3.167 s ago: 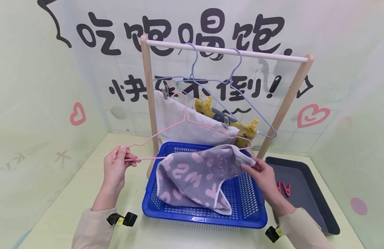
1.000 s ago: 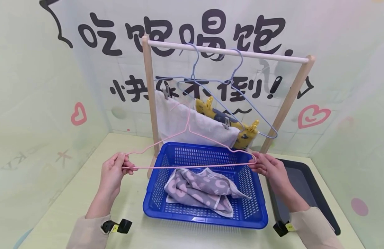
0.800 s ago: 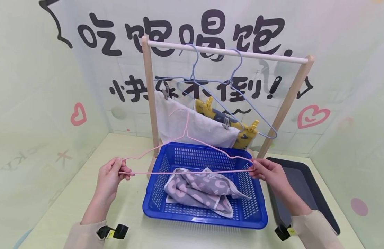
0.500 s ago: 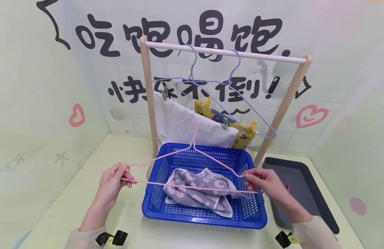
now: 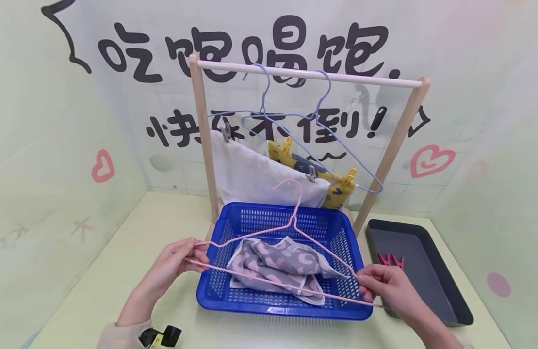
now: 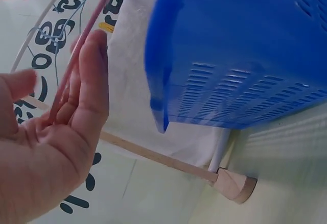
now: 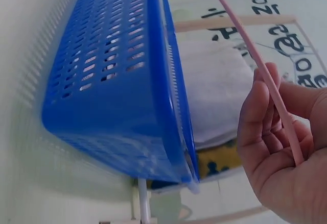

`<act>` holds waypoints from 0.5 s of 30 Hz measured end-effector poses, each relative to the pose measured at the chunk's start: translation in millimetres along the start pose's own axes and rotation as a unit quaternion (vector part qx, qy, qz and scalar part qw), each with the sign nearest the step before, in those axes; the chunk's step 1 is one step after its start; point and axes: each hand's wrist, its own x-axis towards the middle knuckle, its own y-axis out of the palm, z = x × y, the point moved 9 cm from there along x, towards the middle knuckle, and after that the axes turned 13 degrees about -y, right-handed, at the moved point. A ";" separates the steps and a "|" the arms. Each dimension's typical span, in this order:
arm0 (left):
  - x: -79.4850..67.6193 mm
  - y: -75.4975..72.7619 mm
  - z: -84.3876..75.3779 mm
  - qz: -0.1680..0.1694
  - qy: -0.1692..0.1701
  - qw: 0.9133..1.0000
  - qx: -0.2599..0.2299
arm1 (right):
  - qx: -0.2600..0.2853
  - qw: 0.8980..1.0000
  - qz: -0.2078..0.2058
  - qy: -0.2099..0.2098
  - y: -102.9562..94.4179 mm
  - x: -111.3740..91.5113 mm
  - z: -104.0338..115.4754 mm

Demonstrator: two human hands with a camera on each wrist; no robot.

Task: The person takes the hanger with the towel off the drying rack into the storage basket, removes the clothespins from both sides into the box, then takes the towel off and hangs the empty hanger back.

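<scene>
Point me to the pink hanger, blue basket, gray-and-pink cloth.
Pink hanger (image 5: 293, 219), head view: base of the hook.
Blue basket (image 5: 277, 309), head view: front rim.
Gray-and-pink cloth (image 5: 273, 261), head view: crumpled middle.

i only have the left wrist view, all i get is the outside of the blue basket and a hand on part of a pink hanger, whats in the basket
Observer: A crumpled grey cloth with pink shapes lies in the basket.

Operator: ok and who has the other end

Observer: The right hand grips the other end of the hanger.

Operator: anything else over on that side

Observer: Yes, red clips sit in a dark tray, to the right of the basket in the head view.
</scene>
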 end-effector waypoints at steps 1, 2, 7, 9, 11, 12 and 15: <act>1.8 -0.1 0.7 -0.002 -0.001 1.000 0.006 | -0.006 1.000 -0.007 -0.004 -4.3 -4.2 0.5; 3.7 -2.0 1.9 -0.013 -0.004 1.000 0.009 | -0.012 1.000 -0.012 -0.011 -8.6 -8.6 1.1; 10.9 -27.4 10.8 -0.141 -0.026 0.990 0.012 | -0.045 0.997 -0.051 -0.043 -36.4 -34.9 5.8; 14.1 -35.2 14.2 -0.176 -0.029 0.984 0.009 | -0.053 0.995 -0.067 -0.052 -48.1 -46.9 8.9; 18.5 -39.8 18.1 -0.194 -0.033 0.980 0.015 | -0.066 0.992 -0.081 -0.066 -59.4 -58.7 13.1; 20.9 -40.6 20.3 -0.197 -0.037 0.980 0.019 | -0.066 0.991 -0.088 -0.078 -64.8 -64.7 15.6; 28.5 -39.3 27.7 -0.189 -0.056 0.980 0.037 | -0.065 0.985 -0.106 -0.121 -81.2 -84.5 22.9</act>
